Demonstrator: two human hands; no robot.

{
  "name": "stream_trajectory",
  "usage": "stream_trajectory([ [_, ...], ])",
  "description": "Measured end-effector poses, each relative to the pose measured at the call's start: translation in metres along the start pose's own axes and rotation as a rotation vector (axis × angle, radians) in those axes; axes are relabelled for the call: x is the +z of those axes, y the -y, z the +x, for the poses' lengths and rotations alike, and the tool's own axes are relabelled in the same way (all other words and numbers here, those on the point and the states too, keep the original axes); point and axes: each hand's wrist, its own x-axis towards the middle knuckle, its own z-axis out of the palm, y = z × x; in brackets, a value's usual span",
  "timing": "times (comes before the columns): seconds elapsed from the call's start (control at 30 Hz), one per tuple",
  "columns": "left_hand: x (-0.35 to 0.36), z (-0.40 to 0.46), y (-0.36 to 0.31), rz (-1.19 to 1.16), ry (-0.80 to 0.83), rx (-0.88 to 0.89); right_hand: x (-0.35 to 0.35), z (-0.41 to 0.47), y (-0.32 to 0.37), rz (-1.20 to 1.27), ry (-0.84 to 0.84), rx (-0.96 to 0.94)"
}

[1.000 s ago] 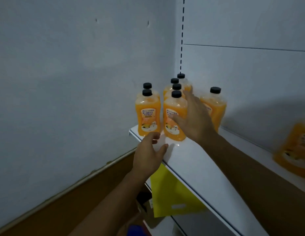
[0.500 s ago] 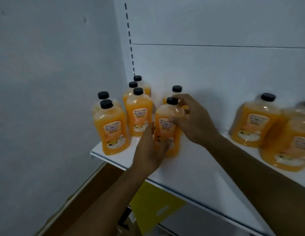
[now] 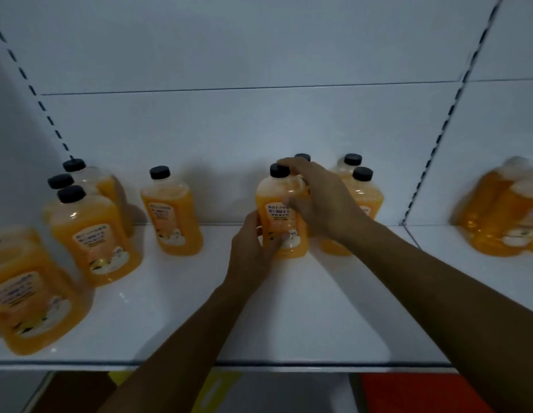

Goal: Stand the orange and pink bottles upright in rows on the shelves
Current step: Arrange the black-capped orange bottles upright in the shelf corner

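A white shelf spans the frame, backed by a white panel. Orange bottles stand on it: a cluster at left, one alone left of centre, a pair right of centre, a blurred group at far right. At centre both hands hold one black-capped orange bottle upright: left hand fingers curled round its base, right hand fingers wrapped over its shoulder. Likely risk: pushed sideways, it may knock the close pair beside it.
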Motion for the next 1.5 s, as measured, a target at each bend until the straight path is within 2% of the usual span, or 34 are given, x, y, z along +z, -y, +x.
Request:
stream_trajectory([
  [0.17, 0.028, 0.006, 0.006, -0.015, 0.006, -0.05, -0.009, -0.005, -0.017, -0.172, 0.045, 0.009],
  [0.4, 0.036, 0.01, 0.011, 0.051, 0.001, -0.036, -0.002, -0.007, -0.027, -0.196, -0.003, -0.035],
  [0.5, 0.032, 0.008, 0.012, 0.141, 0.015, -0.034, 0.002, -0.009, -0.022, -0.258, -0.142, -0.147],
  [0.6, 0.016, 0.003, 0.018, 0.265, -0.057, -0.032, 0.015, -0.002, -0.005, -0.286, -0.271, -0.322],
  [0.77, -0.041, -0.015, 0.025, 0.335, -0.244, -0.039, 0.058, 0.02, 0.036, -0.124, -0.107, -0.353],
  [0.9, -0.091, -0.032, 0.032, 0.351, -0.366, -0.105, 0.098, 0.046, 0.073, 0.142, 0.069, -0.183],
  [1.03, -0.121, -0.053, 0.036, 0.309, -0.355, -0.13, 0.135, 0.068, 0.096, 0.269, 0.174, -0.077],
  [1.17, -0.135, -0.066, 0.046, 0.29, -0.348, -0.167, 0.151, 0.077, 0.097, 0.328, 0.144, -0.078],
  [1.3, -0.14, -0.055, 0.053, 0.325, -0.332, -0.212, 0.141, 0.081, 0.09, 0.324, 0.179, -0.071],
  [1.37, -0.137, -0.043, 0.051, 0.265, -0.322, -0.232, 0.13, 0.08, 0.084, 0.325, 0.23, -0.075],
  [1.5, -0.122, -0.013, 0.056, 0.17, -0.206, -0.183, 0.107, 0.072, 0.07, 0.309, 0.305, -0.088],
])
